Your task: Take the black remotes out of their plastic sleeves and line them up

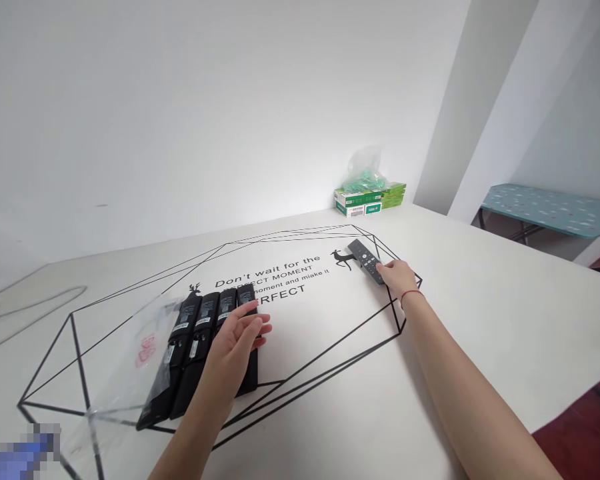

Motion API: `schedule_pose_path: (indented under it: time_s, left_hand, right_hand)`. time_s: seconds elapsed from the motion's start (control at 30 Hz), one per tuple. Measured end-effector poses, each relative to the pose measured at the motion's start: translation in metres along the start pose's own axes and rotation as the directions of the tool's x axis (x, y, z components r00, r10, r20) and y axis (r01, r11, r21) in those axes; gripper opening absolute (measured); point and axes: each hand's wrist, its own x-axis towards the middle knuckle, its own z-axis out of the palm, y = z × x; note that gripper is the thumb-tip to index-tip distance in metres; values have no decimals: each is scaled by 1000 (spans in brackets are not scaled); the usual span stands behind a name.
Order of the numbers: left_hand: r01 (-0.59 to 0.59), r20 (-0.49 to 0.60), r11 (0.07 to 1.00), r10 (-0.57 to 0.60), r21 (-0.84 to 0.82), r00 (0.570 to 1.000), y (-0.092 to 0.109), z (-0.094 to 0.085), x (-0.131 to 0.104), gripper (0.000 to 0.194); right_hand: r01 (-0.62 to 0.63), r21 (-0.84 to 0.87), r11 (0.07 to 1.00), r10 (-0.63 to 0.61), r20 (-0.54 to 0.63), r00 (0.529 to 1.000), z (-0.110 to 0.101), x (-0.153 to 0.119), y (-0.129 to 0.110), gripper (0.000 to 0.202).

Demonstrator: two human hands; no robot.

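Here I have the right hand clamped on a grey remote, left hand loosely curled, fingers apart, over black remotes on the table

R wrist w/ one thin red bracelet.

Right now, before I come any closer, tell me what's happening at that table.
A person's right hand holds the near end of a remote, buttons up, on the white table. The left hand is at a row of black remotes, fingers loosely spread; whether it touches them is hard to tell. A clear plastic bag lies at the row's left side.
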Motion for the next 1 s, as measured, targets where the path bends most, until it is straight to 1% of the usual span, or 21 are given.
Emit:
schedule_pose_path:
  time_s: [0.17, 0.37, 0.5, 0.6, 0.67, 0.73, 0.83, 0.93, 1.0]
  left_hand:
    - [-18, 14, 1000, 18, 18, 1000, 0, 1, -1, 53]
    - [-36, 47, 998, 34, 54, 998, -1, 2, -1, 50]
    - [-38, 63, 994, 32, 99, 997, -3, 1, -1, 46]
    - [-59, 55, 989, 52, 136, 997, -1, -2, 0, 45]
    - [-90, 22, 982, 88, 168, 996, 3, -5, 1, 44]
    - [-126, -33, 969, 136, 215, 990, 8, -11, 2, 44]
    - [-147, -153, 931, 208, 333, 966, 15, -22, 5, 42]
    - [-107, -294, 874, 272, 474, 916, 18, -38, 7, 36]
    - [-75, -372, 849, 307, 523, 876, 18, -50, 10, 33]
  right_hand:
    - [13, -83, 996, -11, 27, 1000, -3, 0, -1, 31]
    - [16, -166, 986, -14, 16, 1000, -1, 2, 1, 33]
    - [30, -170, 985, -28, 11, 1000, 0, 4, 4, 33]
    - [37, -156, 987, -40, -17, 999, 1, 6, 5, 29]
    - [38, -144, 989, -47, -60, 997, 1, 6, 5, 26]
    - [41, -135, 990, -59, -135, 989, 2, 4, 4, 29]
    - [81, -127, 989, -113, -271, 956, 4, -4, -1, 36]
    - [199, -131, 971, -233, -345, 909, 10, -16, -10, 38]
    - [316, -141, 938, -346, -343, 874, 18, -27, -17, 38]
